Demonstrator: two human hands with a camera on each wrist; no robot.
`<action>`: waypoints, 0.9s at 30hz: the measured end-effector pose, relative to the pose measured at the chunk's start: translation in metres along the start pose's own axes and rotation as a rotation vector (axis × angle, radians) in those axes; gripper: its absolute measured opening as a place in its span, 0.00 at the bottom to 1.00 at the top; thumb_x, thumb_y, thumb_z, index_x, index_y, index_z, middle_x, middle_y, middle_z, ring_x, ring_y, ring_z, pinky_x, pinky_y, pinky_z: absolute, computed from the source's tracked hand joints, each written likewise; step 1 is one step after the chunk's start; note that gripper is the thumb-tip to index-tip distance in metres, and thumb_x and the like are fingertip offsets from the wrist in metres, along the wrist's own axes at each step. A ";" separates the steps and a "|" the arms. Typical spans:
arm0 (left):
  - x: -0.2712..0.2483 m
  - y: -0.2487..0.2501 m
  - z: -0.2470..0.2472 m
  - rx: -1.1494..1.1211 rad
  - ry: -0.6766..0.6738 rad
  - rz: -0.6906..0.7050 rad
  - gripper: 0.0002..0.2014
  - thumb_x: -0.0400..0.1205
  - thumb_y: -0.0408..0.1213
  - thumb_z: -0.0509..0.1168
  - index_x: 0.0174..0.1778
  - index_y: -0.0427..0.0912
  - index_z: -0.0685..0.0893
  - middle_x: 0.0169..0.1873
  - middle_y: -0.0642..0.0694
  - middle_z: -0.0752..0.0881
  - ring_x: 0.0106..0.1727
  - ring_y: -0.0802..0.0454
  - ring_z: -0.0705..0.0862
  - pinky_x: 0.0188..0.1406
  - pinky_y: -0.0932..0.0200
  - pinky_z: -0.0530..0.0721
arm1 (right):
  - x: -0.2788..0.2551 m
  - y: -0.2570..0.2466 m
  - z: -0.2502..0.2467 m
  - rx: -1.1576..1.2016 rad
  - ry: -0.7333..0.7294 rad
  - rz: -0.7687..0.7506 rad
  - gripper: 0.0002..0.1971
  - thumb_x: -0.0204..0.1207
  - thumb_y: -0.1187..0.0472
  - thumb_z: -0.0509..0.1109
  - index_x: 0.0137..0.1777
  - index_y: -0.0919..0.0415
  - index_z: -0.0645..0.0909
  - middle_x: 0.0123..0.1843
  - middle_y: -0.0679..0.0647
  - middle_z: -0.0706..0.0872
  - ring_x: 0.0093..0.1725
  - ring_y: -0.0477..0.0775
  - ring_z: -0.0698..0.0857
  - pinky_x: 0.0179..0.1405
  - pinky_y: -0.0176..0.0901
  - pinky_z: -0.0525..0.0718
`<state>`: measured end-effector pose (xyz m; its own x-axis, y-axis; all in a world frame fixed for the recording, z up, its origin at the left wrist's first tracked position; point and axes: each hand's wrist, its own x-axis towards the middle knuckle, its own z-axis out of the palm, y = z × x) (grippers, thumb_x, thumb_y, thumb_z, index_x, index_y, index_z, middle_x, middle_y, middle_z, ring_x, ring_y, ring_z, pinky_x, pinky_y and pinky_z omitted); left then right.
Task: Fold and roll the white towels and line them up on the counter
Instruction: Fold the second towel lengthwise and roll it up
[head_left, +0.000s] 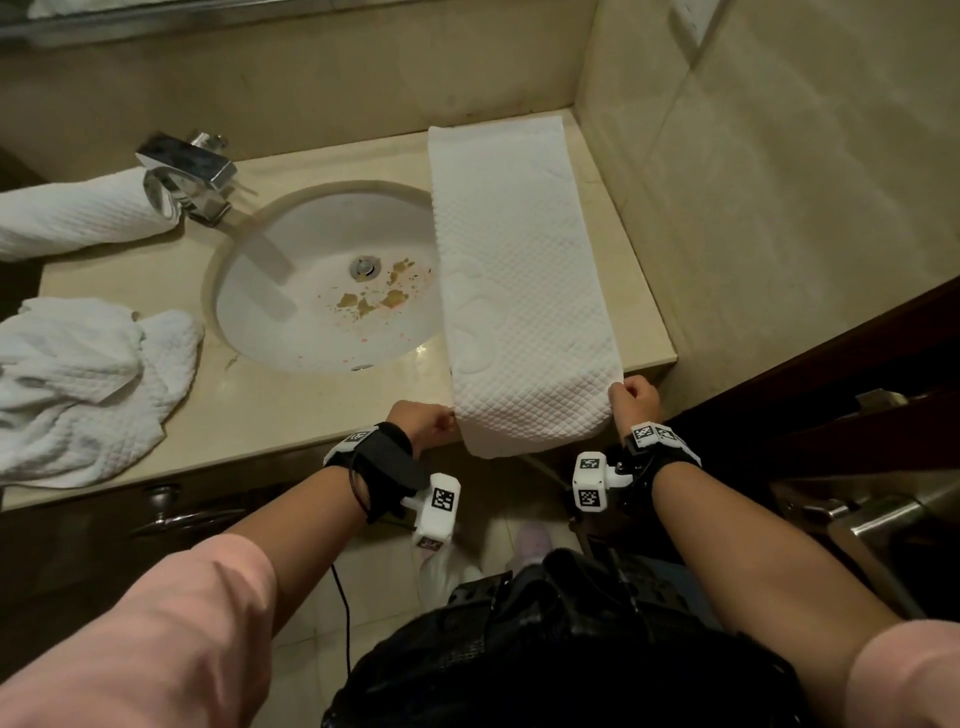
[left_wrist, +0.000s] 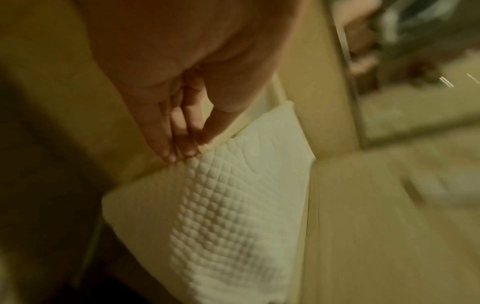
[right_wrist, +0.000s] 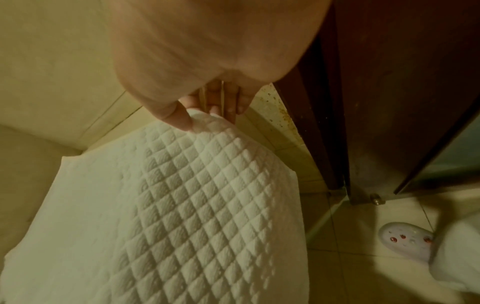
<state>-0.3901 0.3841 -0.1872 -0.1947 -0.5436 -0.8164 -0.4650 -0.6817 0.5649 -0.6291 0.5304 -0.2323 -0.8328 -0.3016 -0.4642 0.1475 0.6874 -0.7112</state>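
Observation:
A long white quilted towel lies folded in a narrow strip on the beige counter, right of the sink, with its near end hanging over the front edge. My left hand pinches the near left edge of this towel. My right hand pinches the near right corner of the same towel, thumb on top. A rolled white towel lies at the far left by the faucet. A crumpled white towel sits on the counter's left front.
An oval sink with brown stains is set in the counter's middle, with a chrome faucet behind it. A tiled wall closes the right side. A dark wooden door stands to the right, with a drawer handle below the counter.

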 end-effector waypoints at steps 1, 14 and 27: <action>-0.002 0.001 0.001 -0.169 -0.006 -0.061 0.09 0.82 0.21 0.60 0.35 0.33 0.77 0.32 0.38 0.79 0.34 0.48 0.80 0.27 0.64 0.86 | -0.002 -0.002 0.000 -0.009 0.006 0.004 0.07 0.72 0.60 0.64 0.34 0.56 0.73 0.44 0.58 0.78 0.39 0.56 0.75 0.40 0.46 0.73; -0.001 -0.008 0.018 -0.222 -0.057 -0.258 0.15 0.83 0.23 0.51 0.30 0.39 0.66 0.21 0.43 0.67 0.21 0.49 0.68 0.32 0.59 0.67 | -0.006 0.014 -0.005 -0.037 -0.094 0.051 0.08 0.78 0.56 0.68 0.47 0.61 0.77 0.43 0.56 0.80 0.44 0.56 0.78 0.44 0.44 0.74; 0.032 -0.024 0.022 0.022 -0.249 -0.253 0.18 0.83 0.29 0.60 0.27 0.42 0.67 0.09 0.51 0.64 0.09 0.56 0.63 0.11 0.68 0.64 | -0.027 0.034 -0.013 -0.226 -0.155 -0.015 0.13 0.80 0.56 0.66 0.36 0.59 0.70 0.38 0.57 0.77 0.39 0.57 0.75 0.39 0.43 0.70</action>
<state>-0.4038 0.3938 -0.2292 -0.2741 -0.2213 -0.9359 -0.5435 -0.7672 0.3405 -0.6088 0.5709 -0.2372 -0.7399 -0.3985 -0.5420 -0.0020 0.8069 -0.5907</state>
